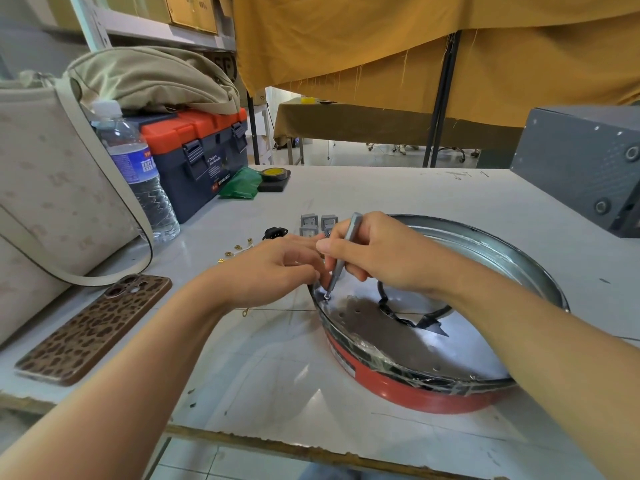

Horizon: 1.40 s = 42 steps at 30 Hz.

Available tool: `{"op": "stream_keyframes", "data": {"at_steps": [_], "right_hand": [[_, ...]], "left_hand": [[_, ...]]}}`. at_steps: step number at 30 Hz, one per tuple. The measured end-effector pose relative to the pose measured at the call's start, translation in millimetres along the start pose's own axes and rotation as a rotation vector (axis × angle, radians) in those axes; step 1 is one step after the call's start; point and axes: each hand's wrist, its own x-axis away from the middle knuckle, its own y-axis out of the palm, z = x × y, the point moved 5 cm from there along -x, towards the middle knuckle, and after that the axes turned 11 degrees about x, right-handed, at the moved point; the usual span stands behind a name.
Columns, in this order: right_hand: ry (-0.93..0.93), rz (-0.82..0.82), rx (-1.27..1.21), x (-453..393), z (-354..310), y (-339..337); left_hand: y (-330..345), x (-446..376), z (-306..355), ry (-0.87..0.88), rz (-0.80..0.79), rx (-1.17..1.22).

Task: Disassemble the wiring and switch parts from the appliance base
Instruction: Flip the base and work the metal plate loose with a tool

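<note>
The round appliance base (408,389), red outside and shiny metal inside, lies on the white table. My right hand (377,252) grips a grey screwdriver (346,244), whose tip stands on a screw (326,296) at the base's left inner rim. My left hand (280,268) rests at that rim with curled fingertips beside the screw. A black wire (408,315) lies inside the base. Several grey switches (318,224), a black socket part (275,233) and small gold terminals (237,247) lie on the table behind my hands.
A phone in a spotted case (97,325) lies at the left, beside a beige bag (41,202), a water bottle (138,168) and a blue-and-orange toolbox (201,157). A tape roll (275,174) and green bag (242,185) sit behind. A grey box (585,168) stands at the far right.
</note>
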Motion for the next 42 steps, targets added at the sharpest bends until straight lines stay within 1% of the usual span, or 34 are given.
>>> {"op": "stream_keyframes", "data": {"at_steps": [5,11,15,20,22,26,33,37,42], "right_hand": [[0.045,-0.053,-0.048,0,5,2],[0.042,-0.042,-0.051,-1,7,-1],[0.014,-0.026,-0.07,-2,6,-3],[-0.001,0.006,-0.017,-3,6,-3],[0.005,-0.015,-0.007,-2,7,-2],[0.061,-0.086,-0.086,-2,10,2],[0.053,-0.045,-0.098,-2,10,-3],[0.026,-0.031,-0.062,-2,6,-2],[0.02,-0.032,-0.025,-1,5,-3]], "left_hand": [[2,1,3,0.02,-0.023,-0.011],[1,0,4,0.012,-0.022,-0.01],[1,0,3,0.011,-0.027,-0.06],[0,-1,1,-0.028,-0.011,-0.064],[-1,-1,2,-0.026,-0.009,-0.076],[-1,-2,5,-0.009,-0.042,-0.108],[-1,-2,11,-0.028,-0.047,-0.122],[-1,-2,15,-0.077,-0.043,-0.148],[-1,-4,18,-0.084,-0.045,-0.198]]}}
